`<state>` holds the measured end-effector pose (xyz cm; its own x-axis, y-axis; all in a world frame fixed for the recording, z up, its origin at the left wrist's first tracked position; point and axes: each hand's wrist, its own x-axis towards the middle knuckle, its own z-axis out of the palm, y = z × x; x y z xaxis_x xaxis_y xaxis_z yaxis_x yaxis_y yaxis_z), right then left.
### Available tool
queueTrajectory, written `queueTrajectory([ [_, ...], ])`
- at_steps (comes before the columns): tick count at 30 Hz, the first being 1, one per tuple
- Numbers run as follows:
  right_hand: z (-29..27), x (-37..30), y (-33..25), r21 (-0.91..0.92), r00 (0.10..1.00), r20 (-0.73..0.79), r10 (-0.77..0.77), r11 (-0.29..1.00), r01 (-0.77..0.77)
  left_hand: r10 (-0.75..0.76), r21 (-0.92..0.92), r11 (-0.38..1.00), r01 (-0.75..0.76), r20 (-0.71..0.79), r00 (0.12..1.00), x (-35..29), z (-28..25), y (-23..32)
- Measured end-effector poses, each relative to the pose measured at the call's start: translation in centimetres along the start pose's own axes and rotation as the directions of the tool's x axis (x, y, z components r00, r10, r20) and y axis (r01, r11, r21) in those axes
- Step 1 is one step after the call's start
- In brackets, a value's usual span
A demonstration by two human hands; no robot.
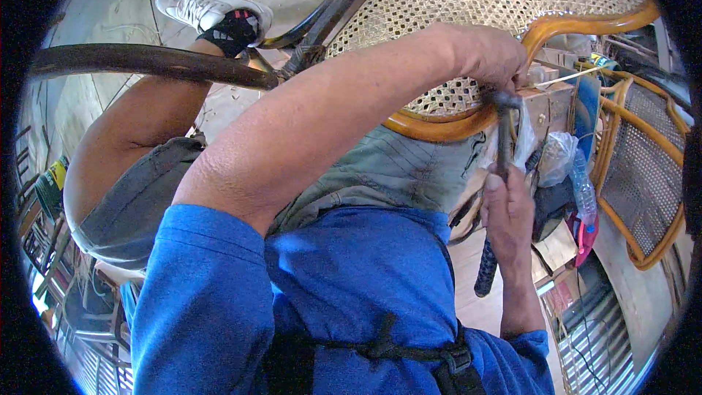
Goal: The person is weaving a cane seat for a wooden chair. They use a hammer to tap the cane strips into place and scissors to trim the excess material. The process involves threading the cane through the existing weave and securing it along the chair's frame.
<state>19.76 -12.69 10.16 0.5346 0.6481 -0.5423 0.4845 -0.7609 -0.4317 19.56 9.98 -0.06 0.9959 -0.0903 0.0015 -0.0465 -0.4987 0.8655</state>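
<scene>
My left hand (491, 57) reaches across to the edge of a woven cane panel (468, 0) set in a glossy bent rattan frame (431, 126). Its fingers are pinched together at the frame's right side, and a thin pale cane strip (567, 77) sticks out from them to the right. The fingertips are partly hidden. My right hand (509, 212) is closed around the handle of a hammer (503, 139). The hammer's head is up against the frame's edge, close beneath my left fingers. The panel rests over my lap.
A dark curved pole (153, 62) crosses at the left, above my bent leg. To the right stand a wooden box (545, 110), a clear plastic bottle (583, 186) and another rattan-framed woven panel (643, 153). A white shoe (208, 4) is at the upper left.
</scene>
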Motion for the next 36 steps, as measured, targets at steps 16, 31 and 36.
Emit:
queueTrajectory([
  [16, 1.7, 1.7, 2.9, -0.243, 0.972, -0.051, -0.228, 0.947, 0.209, 0.051, -0.061, 0.997, -0.053, -0.033, 0.998, 0.2, 0.3, -0.4],
  [31, 1.8, 1.3, 3.0, -0.319, 0.971, -0.022, -0.239, 0.922, 0.22, 0.023, -0.117, 0.993, -0.029, -0.053, 0.998, 0.2, 0.9, -0.8],
  [36, 1.6, 1.6, 3.0, -0.303, 0.988, 0.029, -0.153, 0.941, 0.154, 0.009, -0.114, 0.993, -0.017, -0.071, 0.997, -0.1, 0.8, -0.6],
])
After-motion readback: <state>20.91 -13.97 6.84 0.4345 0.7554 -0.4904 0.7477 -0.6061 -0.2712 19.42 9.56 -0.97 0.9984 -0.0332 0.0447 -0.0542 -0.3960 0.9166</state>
